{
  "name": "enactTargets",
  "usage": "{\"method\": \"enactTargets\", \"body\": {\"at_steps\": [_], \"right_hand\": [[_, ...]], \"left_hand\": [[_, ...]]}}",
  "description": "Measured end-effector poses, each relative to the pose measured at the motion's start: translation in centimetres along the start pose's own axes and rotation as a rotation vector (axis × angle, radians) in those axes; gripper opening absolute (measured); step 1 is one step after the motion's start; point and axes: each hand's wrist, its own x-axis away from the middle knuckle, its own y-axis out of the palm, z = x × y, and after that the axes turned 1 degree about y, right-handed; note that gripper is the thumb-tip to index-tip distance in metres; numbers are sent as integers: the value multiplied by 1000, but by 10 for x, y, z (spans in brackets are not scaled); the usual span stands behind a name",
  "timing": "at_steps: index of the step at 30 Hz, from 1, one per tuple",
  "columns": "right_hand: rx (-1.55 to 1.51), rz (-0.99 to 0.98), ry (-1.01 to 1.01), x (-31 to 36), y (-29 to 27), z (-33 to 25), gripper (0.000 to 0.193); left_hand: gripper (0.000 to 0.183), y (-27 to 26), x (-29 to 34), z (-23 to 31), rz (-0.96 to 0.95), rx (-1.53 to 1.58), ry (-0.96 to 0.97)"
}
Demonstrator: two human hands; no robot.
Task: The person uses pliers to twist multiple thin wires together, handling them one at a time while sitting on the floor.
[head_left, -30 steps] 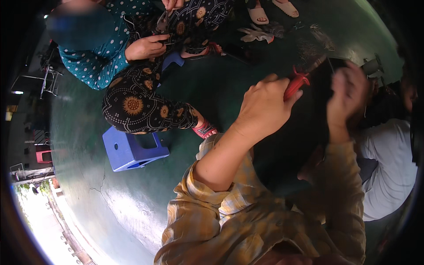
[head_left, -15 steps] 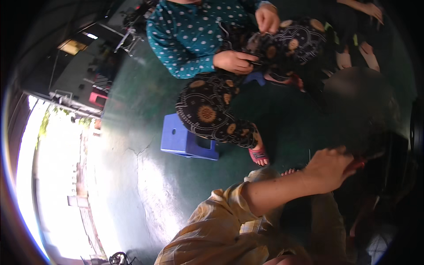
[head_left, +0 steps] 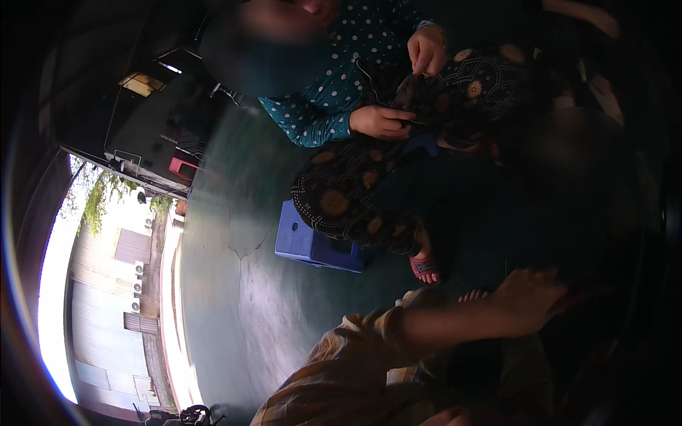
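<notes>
My left arm, in a yellowish plaid sleeve, reaches across to the right. At its end my left hand (head_left: 529,302) is closed, its fingers curled round a small red thing (head_left: 568,301) whose kind the darkness hides. A dim, rounded dark shape lies beyond that hand. My right hand does not show clearly; a patch of skin at the lower edge is too little to name. Opposite me a seated person in a teal dotted shirt pinches a dark, loose material (head_left: 406,91) over the lap with both hands.
A blue plastic stool (head_left: 305,241) stands beside the person's patterned trouser leg, near a red sandal (head_left: 424,269). Another person's limbs (head_left: 604,96) show at the upper right. A red stool (head_left: 183,168) stands far left, near a bright opening. The green floor (head_left: 241,192) has a crack.
The picture has darkened and the view has shifted, so the scene sits slightly lower and further right. The person opposite leans their head further in. My left hand stays around the red thing.
</notes>
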Motion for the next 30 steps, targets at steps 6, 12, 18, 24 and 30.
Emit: {"method": "enactTargets", "body": {"at_steps": [6,12,18,24,30], "right_hand": [[-41,8,-3,-1,5,-6,35],[-75,10,2,-3,11,-7,37],[-102,21,-4,-8,14,-6,40],[-122,37,-8,-11,19,-6,42],[-149,119,-6,-12,14,0,45]], "left_hand": [[29,-10,5,6,-146,-2,-60],[27,-3,6,1,-109,5,-65],[26,2,2,-3,-139,-77,-88],[25,1,5,-2,-114,-65,-88],[26,7,13,-7,-8,-72,30]]}}
